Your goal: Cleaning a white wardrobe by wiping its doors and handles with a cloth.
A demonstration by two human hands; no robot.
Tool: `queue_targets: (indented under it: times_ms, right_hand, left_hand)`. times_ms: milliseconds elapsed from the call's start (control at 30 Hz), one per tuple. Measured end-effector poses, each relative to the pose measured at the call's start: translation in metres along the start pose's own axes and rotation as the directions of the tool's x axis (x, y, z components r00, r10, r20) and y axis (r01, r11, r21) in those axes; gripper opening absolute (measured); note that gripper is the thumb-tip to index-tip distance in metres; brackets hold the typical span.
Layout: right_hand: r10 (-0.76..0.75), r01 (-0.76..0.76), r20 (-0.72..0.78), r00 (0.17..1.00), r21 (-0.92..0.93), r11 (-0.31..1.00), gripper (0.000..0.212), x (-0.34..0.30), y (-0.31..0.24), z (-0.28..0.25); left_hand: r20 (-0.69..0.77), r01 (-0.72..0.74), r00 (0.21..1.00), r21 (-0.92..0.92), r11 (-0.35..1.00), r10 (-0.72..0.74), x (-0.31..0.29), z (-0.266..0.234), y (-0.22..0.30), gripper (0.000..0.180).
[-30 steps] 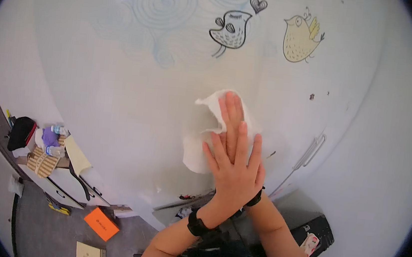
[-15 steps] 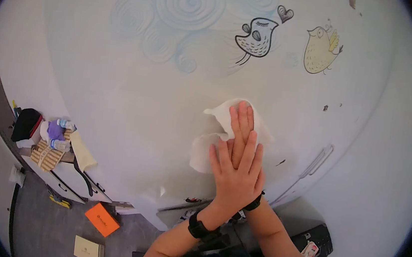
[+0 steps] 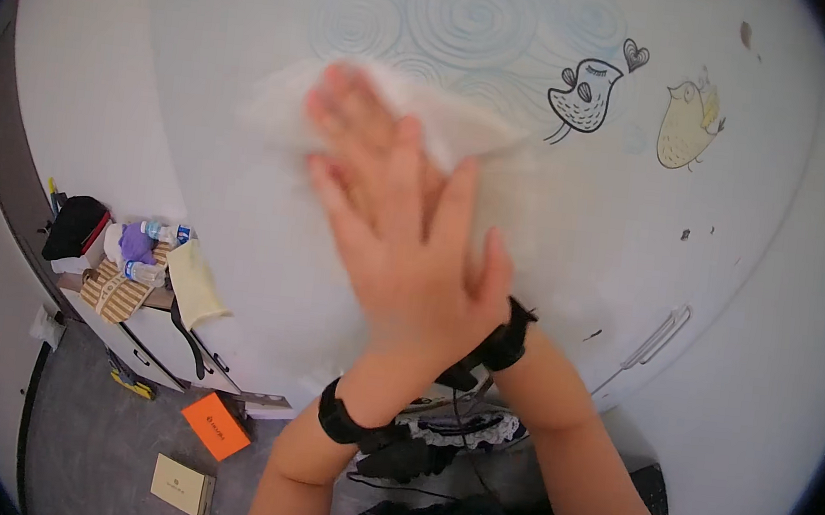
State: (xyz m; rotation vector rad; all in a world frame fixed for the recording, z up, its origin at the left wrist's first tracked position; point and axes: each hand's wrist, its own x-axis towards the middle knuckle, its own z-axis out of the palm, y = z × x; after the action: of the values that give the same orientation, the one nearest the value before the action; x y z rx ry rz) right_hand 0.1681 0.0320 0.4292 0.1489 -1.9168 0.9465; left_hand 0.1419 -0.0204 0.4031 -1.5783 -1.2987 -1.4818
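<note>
My left hand (image 3: 411, 267) lies palm down across the back of my right hand (image 3: 352, 110), its fingers spread. Beneath it, the right hand's fingers stretch flat over a thin white wipe (image 3: 462, 117), pressing it to a glossy white panel (image 3: 576, 234). Motion smears both hands and the wipe, whose far corner spreads toward the drawn blue swirls (image 3: 473, 18). Right of the wipe, the panel bears a black-outlined bird (image 3: 584, 97), a small heart (image 3: 636, 57) and a yellow bird (image 3: 684, 127). Most of the right palm is hidden.
A long handle (image 3: 657, 339) is on the panel's right. At left, a low cabinet (image 3: 147, 345) holds a black bag (image 3: 77, 227), bottles and a yellow cloth (image 3: 196, 285). An orange box (image 3: 216, 425) and a cream box (image 3: 182, 485) lie on the floor.
Both hands, still stacked, have swept the wipe up and to the left across the panel, toward the blue swirls. The whole view has shifted slightly, moving the drawings right.
</note>
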Motion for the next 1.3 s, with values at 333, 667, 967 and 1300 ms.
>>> queue_targets:
  times_ms: [333,667,967,1300]
  right_hand:
    - [0.192,0.035,0.282,0.94,-0.64,0.768,0.049,-0.126,0.092,0.046]
    - [0.001,0.112,0.207,0.978,-0.532,0.84,0.05,-0.011,0.07,0.061]
    - [0.261,-0.008,0.359,0.896,-0.575,0.818,0.052,-0.184,0.136,0.115]
    - [0.545,-0.542,-0.111,0.831,-0.378,0.751,0.038,-0.272,0.112,0.102]
  left_hand:
    - [0.045,0.213,0.974,0.12,0.97,-0.22,-0.118,-0.007,-0.041,0.044]
    - [-0.086,0.013,0.996,-0.014,1.0,-0.014,-0.018,-0.04,-0.082,0.041]
    - [0.216,0.346,0.902,0.161,0.924,-0.375,-0.234,-0.01,-0.085,0.054]
    - [0.451,0.351,0.855,-0.142,0.926,-0.256,-0.277,-0.043,-0.034,0.051]
